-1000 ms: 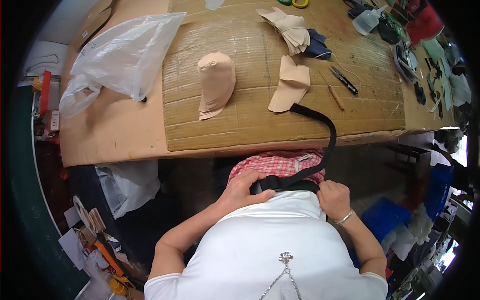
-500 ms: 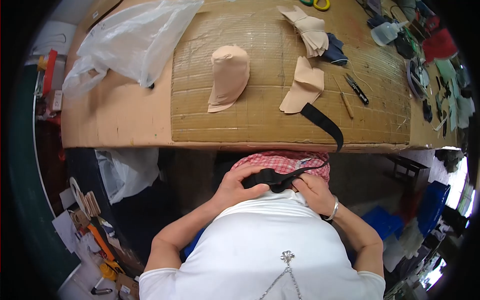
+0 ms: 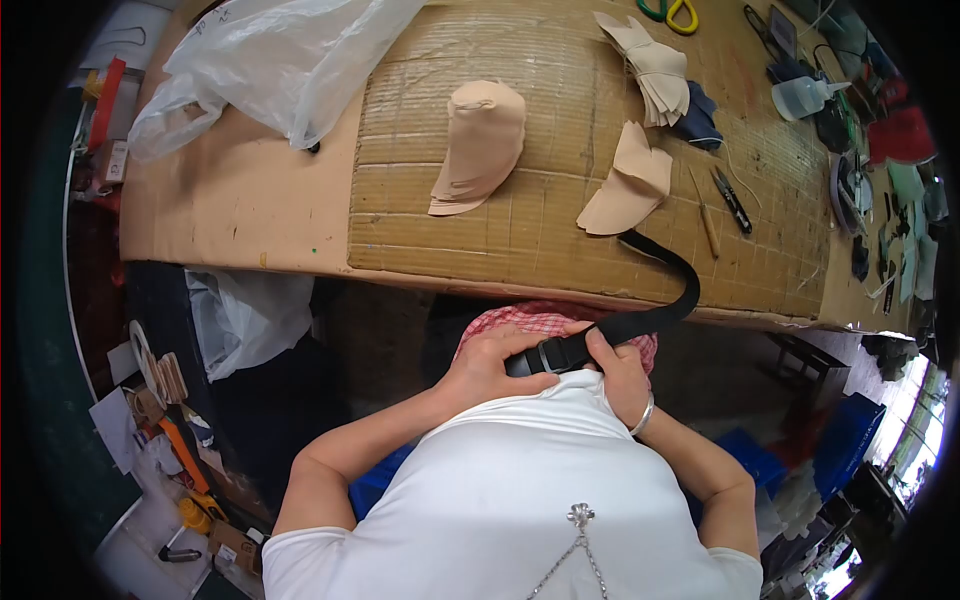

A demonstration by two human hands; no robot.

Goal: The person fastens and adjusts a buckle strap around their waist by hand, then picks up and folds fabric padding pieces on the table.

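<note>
A black webbing belt [image 3: 650, 322] with a buckle [image 3: 550, 354] lies across my waist, over the bottom of a white shirt. My left hand [image 3: 488, 368] grips the belt at the buckle, fingers above and thumb below. Close by, my right hand [image 3: 622, 378] pinches the webbing just right of the buckle, its thumb on top. From there the belt's loose tail curves up over the table edge, and its tip meets a small stack of beige cut pieces [image 3: 630, 182]. Part of the belt is hidden under both hands.
On the cardboard-covered table [image 3: 420, 245] stand another beige stack [image 3: 482, 150] and a tied bundle [image 3: 655, 75]. Thread snips [image 3: 732, 200], an awl [image 3: 705, 212], a squeeze bottle [image 3: 800, 98] and scissors [image 3: 682, 15] lie right. A plastic bag [image 3: 270, 70] covers the far left.
The belt has turned flatter between my hands, so its buckle now shows. Its loose tail has swung into a wider curve. My right hand's thumb has come on top, and the view has shifted slightly.
</note>
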